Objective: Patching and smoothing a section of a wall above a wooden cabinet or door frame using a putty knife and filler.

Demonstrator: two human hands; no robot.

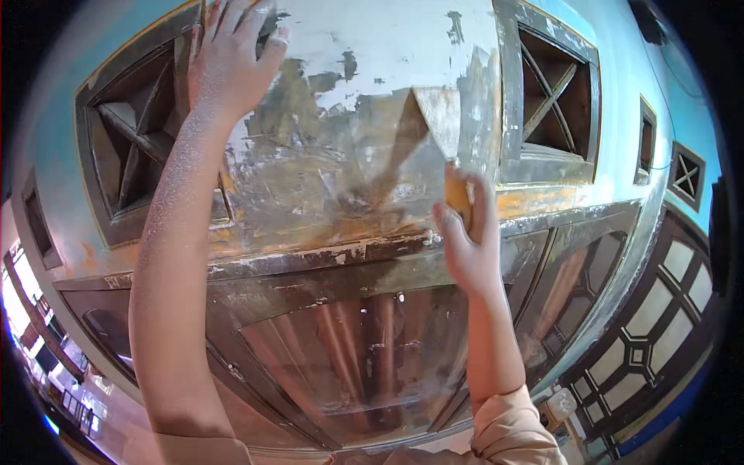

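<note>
My right hand [474,244] grips the orange-yellow handle of a paint scraper [439,118]. Its wide, pale blade points up against the wall [298,167], and a dark shadow falls to the left of it. The wall is patchy, with white paint left at the top and bare grey-brown, scratched surface lower down. Higher up on the left, my left hand [236,66] is raised to the wall beside a vent frame, fingers spread and holding nothing. Pale dust speckles the left forearm. Part of the left fingertips is cut off by the picture's upper edge.
Dark wooden vents with crossed bars flank the patch, one at left [136,136] and one at right [552,97]. Below runs a worn wooden ledge [333,256] above a glazed window [349,356] with curtains behind. A panelled door [651,318] stands at far right.
</note>
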